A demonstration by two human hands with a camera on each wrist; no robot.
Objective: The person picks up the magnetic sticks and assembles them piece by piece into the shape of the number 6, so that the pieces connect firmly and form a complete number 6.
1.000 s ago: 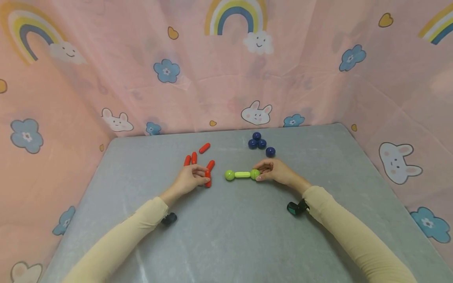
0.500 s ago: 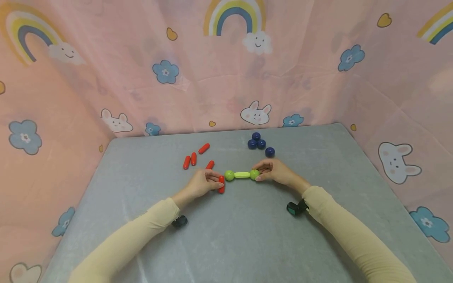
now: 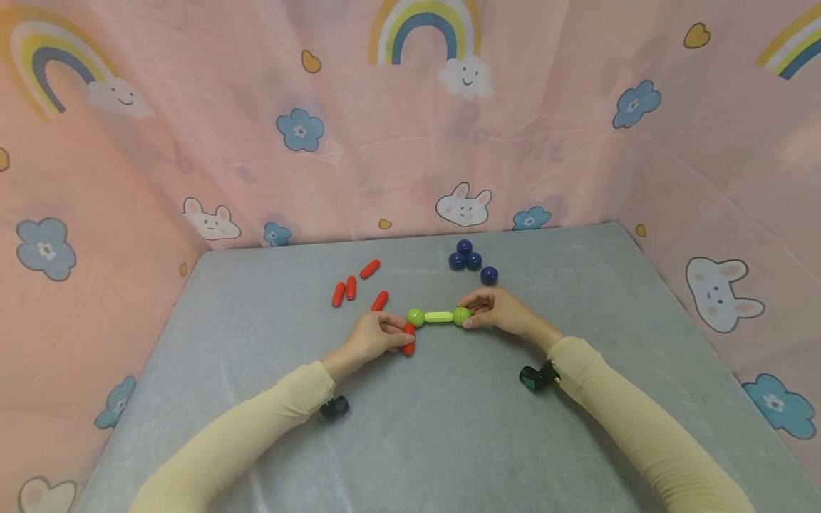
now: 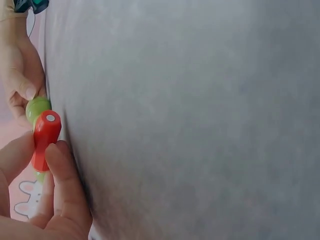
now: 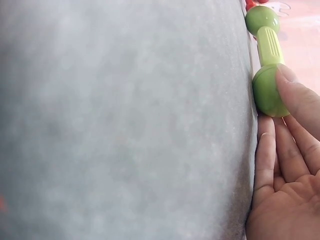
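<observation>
My left hand [image 3: 370, 337] pinches a red rod [image 4: 47, 134] with rounded edges between thumb and fingers; a pale round spot marks its near end. The rod [image 3: 409, 340] stands right by the left ball of a green dumbbell-shaped piece [image 3: 439, 317], and I cannot tell whether they are joined. That piece is a light green ribbed bar [image 5: 270, 46] with a green ball at each end. Thumb and fingers of my right hand [image 3: 500, 312] grip its right ball [image 5: 269, 90].
Several loose red rods [image 3: 350, 288] lie on the grey table [image 3: 449, 442] beyond my left hand. Several dark blue balls [image 3: 474, 261] sit near the back edge, past my right hand. A pink patterned cloth [image 3: 385, 157] hangs around the back and sides.
My left hand has carried the red rod rightward, from among the other rods to the left green ball. My right hand keeps its grip on the green piece in the same place.
</observation>
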